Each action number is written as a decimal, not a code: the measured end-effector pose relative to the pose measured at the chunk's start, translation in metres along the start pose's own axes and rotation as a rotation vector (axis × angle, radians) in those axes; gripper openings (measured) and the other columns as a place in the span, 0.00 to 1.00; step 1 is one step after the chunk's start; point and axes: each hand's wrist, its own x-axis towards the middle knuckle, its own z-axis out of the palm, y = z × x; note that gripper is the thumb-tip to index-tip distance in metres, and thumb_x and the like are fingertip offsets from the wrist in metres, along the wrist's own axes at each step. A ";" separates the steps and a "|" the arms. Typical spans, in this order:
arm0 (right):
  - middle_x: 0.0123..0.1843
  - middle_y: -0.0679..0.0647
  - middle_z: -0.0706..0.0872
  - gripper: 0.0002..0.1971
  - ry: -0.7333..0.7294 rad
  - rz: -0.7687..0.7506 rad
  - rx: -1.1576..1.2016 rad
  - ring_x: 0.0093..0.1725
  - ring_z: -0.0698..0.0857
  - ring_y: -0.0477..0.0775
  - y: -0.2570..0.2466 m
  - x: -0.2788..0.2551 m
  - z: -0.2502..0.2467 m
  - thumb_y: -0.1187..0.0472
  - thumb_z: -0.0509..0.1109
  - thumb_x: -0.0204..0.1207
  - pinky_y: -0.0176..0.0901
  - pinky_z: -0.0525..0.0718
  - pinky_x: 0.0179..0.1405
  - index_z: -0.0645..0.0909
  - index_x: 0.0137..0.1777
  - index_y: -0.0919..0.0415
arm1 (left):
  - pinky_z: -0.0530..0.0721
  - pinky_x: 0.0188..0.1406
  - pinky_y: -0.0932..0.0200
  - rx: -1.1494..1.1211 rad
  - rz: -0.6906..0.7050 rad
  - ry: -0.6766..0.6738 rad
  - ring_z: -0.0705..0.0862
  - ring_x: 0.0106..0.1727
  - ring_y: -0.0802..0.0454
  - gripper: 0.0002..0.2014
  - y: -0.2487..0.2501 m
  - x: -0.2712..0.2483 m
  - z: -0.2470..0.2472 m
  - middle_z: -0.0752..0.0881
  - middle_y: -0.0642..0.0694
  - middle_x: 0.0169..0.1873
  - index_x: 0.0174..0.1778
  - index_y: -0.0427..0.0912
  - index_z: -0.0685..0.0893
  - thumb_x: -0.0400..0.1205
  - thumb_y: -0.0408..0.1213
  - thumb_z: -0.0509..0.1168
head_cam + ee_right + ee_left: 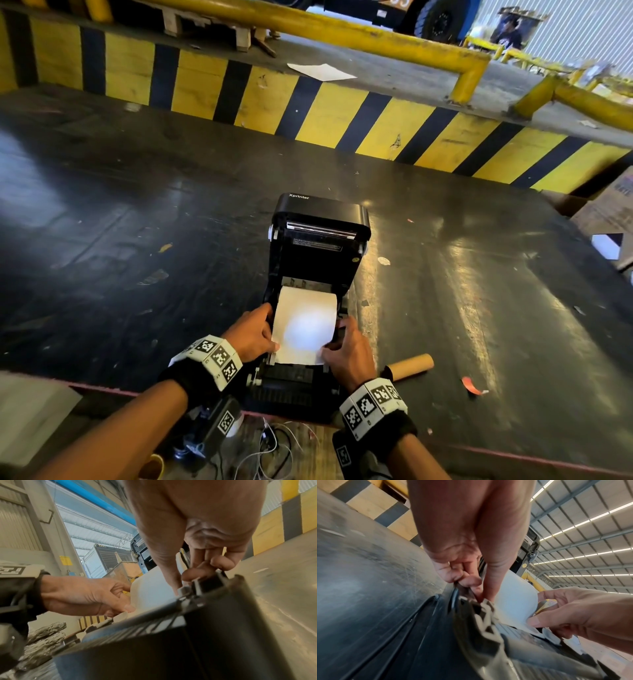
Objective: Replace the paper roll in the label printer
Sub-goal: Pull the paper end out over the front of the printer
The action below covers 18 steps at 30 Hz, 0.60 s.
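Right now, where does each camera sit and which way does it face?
Head: above, looking forward and down at the open printer; both forearms show, left hand and right hand at the paper edges.
Left wrist: low beside the printer, facing right along the left hand; the right hand is opposite.
Right wrist: low on the other side, facing left along the right hand; the left hand is opposite.
Shared: both wrist views show the paper between the hands.

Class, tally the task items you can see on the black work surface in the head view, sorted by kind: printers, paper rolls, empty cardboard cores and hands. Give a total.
Label printer: 1
White paper roll: 1
Cardboard core: 1
Hands: 2, left hand and right hand
Total: 5
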 end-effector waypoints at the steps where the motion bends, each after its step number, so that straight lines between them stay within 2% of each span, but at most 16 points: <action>1: 0.47 0.61 0.86 0.28 0.016 -0.004 -0.009 0.44 0.86 0.62 0.000 -0.001 0.001 0.65 0.74 0.66 0.57 0.87 0.45 0.67 0.65 0.57 | 0.85 0.55 0.46 0.004 -0.002 -0.008 0.87 0.46 0.48 0.26 0.000 -0.001 -0.001 0.90 0.43 0.41 0.62 0.42 0.70 0.72 0.34 0.75; 3: 0.40 0.59 0.88 0.26 0.025 0.002 0.018 0.37 0.87 0.58 0.003 0.000 0.001 0.69 0.71 0.68 0.54 0.88 0.38 0.68 0.64 0.58 | 0.85 0.54 0.45 -0.007 0.001 0.016 0.88 0.45 0.47 0.24 -0.001 -0.001 -0.001 0.90 0.42 0.41 0.59 0.40 0.72 0.71 0.34 0.75; 5: 0.33 0.53 0.85 0.25 -0.014 0.025 0.058 0.29 0.85 0.48 0.005 0.000 -0.005 0.73 0.70 0.68 0.39 0.86 0.26 0.70 0.64 0.60 | 0.87 0.49 0.47 -0.069 0.008 0.078 0.89 0.43 0.47 0.21 -0.002 -0.003 0.001 0.91 0.40 0.40 0.55 0.38 0.76 0.70 0.34 0.76; 7: 0.33 0.48 0.81 0.26 -0.067 0.026 0.055 0.29 0.82 0.44 0.005 0.002 -0.012 0.76 0.71 0.66 0.31 0.80 0.23 0.70 0.63 0.62 | 0.87 0.47 0.50 -0.123 0.009 0.139 0.89 0.41 0.47 0.18 -0.002 -0.004 0.004 0.91 0.40 0.39 0.52 0.39 0.77 0.71 0.34 0.76; 8: 0.34 0.48 0.81 0.27 -0.082 0.018 0.045 0.30 0.82 0.44 0.006 0.002 -0.012 0.76 0.72 0.66 0.32 0.81 0.25 0.70 0.64 0.62 | 0.87 0.47 0.49 -0.134 0.009 0.159 0.88 0.41 0.47 0.18 -0.003 -0.004 0.006 0.90 0.41 0.38 0.51 0.39 0.77 0.70 0.34 0.76; 10: 0.38 0.51 0.85 0.27 -0.070 -0.027 0.041 0.35 0.85 0.49 0.005 0.002 -0.010 0.72 0.73 0.67 0.42 0.88 0.34 0.70 0.66 0.62 | 0.87 0.49 0.47 -0.125 0.007 0.161 0.88 0.41 0.46 0.19 -0.004 -0.004 0.007 0.89 0.42 0.36 0.52 0.39 0.77 0.70 0.32 0.77; 12: 0.42 0.54 0.88 0.28 -0.046 -0.067 0.049 0.39 0.88 0.54 0.006 0.000 -0.007 0.68 0.75 0.67 0.51 0.90 0.41 0.70 0.66 0.58 | 0.86 0.50 0.45 -0.073 0.015 0.115 0.87 0.43 0.45 0.22 -0.004 -0.002 0.006 0.89 0.43 0.38 0.55 0.40 0.75 0.69 0.33 0.77; 16: 0.40 0.53 0.88 0.26 0.027 -0.075 0.085 0.40 0.87 0.54 0.009 -0.004 -0.002 0.67 0.75 0.69 0.45 0.86 0.39 0.70 0.66 0.58 | 0.86 0.52 0.43 -0.009 0.024 0.051 0.87 0.46 0.45 0.25 -0.004 0.001 0.003 0.89 0.43 0.39 0.57 0.40 0.73 0.69 0.34 0.77; 18: 0.42 0.54 0.88 0.25 0.010 -0.059 0.078 0.41 0.87 0.54 0.009 -0.001 -0.002 0.69 0.74 0.69 0.49 0.88 0.42 0.71 0.65 0.59 | 0.87 0.51 0.44 -0.024 0.026 0.065 0.88 0.45 0.46 0.23 -0.004 0.002 0.002 0.90 0.41 0.40 0.56 0.40 0.74 0.69 0.33 0.77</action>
